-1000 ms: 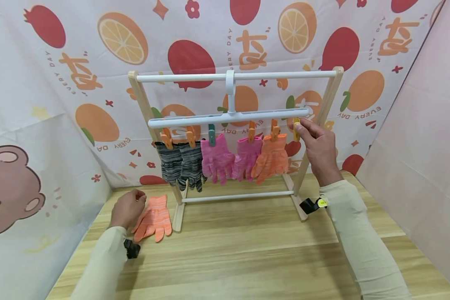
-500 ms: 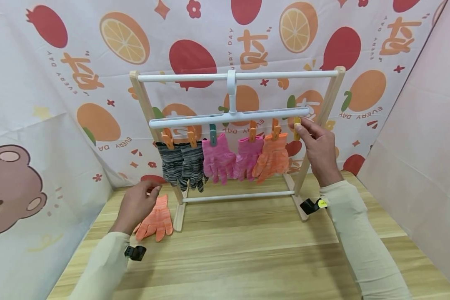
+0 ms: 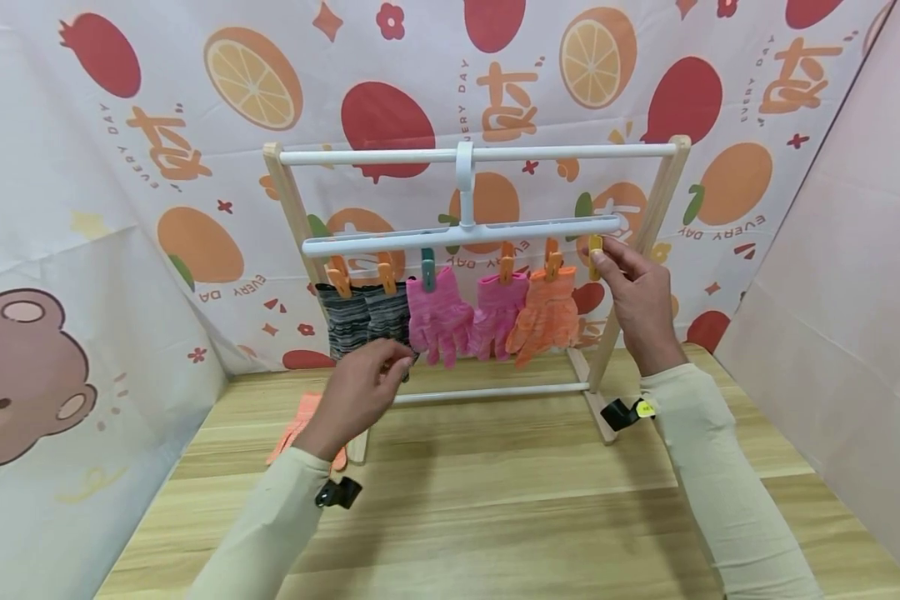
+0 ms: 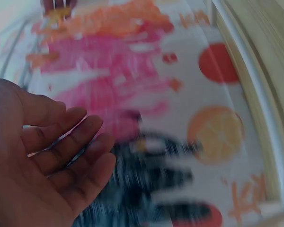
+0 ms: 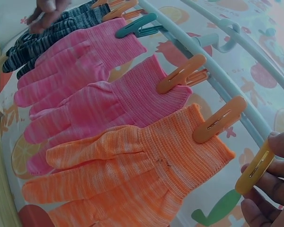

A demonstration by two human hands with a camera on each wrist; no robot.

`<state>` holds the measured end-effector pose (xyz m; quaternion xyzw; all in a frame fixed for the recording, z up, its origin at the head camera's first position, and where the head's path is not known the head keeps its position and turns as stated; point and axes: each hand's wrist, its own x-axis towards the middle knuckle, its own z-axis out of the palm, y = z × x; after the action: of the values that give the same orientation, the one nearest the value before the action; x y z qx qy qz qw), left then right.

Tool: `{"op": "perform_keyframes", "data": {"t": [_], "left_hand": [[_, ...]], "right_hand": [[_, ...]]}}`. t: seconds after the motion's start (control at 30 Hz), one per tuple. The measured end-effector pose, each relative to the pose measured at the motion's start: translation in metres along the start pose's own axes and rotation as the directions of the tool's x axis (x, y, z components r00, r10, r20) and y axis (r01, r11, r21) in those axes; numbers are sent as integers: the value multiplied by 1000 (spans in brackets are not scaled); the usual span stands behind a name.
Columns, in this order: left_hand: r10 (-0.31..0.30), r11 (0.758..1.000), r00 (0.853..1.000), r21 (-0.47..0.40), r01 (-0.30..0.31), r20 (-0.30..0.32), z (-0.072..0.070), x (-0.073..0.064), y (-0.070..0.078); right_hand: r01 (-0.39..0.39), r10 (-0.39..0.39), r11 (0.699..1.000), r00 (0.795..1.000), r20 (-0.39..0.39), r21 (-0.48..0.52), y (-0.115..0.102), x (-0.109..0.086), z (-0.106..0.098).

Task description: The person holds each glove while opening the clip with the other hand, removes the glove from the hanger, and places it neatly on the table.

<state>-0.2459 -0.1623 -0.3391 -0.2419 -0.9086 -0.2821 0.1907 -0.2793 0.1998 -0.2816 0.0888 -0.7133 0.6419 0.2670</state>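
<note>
My right hand (image 3: 640, 304) pinches a yellow clothespin (image 5: 254, 166) at the right end of the white hanger (image 3: 390, 243). Left of it hang an orange glove (image 5: 118, 172), two pink gloves (image 3: 440, 321) and two grey-black striped gloves (image 3: 345, 321), all clipped up with orange clothespins (image 5: 221, 120) and one teal clothespin (image 5: 137, 26). In front of the striped gloves is my left hand (image 3: 363, 387), its fingers loosely bent and holding nothing. A second orange glove (image 3: 307, 407) lies on the table, partly covered by my left forearm.
The wooden rack (image 3: 288, 192) carries the hanger on its white top rod (image 3: 570, 152). A lower white rod (image 3: 495, 392) joins its feet just above the wooden table (image 3: 510, 500). Fruit-print cloth (image 3: 390, 125) stands behind, with pale cloth at both sides.
My left hand has moved right and slightly up, from the orange glove on the table to in front of the striped gloves. The right hand stays at the yellow clothespin.
</note>
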Motion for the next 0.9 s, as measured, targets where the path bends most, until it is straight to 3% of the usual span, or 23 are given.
{"op": "perform_keyframes", "data": {"t": [0.23, 0.43, 0.67, 0.9], "left_hand": [[106, 992, 994, -60, -107, -20, 28, 28, 45], [116, 991, 993, -74, -115, 0, 46, 48, 72], [89, 994, 996, -71, -87, 26, 60, 61, 90], [93, 994, 995, -66, -91, 35, 65, 67, 98]], "right_hand": [[-20, 20, 1000, 1000, -13, -9, 1, -1, 0], [-28, 27, 999, 999, -33, -32, 3, -2, 0], [-32, 31, 998, 999, -32, -46, 2, -3, -1], [-46, 43, 996, 998, -47, -76, 3, -6, 1]]}}
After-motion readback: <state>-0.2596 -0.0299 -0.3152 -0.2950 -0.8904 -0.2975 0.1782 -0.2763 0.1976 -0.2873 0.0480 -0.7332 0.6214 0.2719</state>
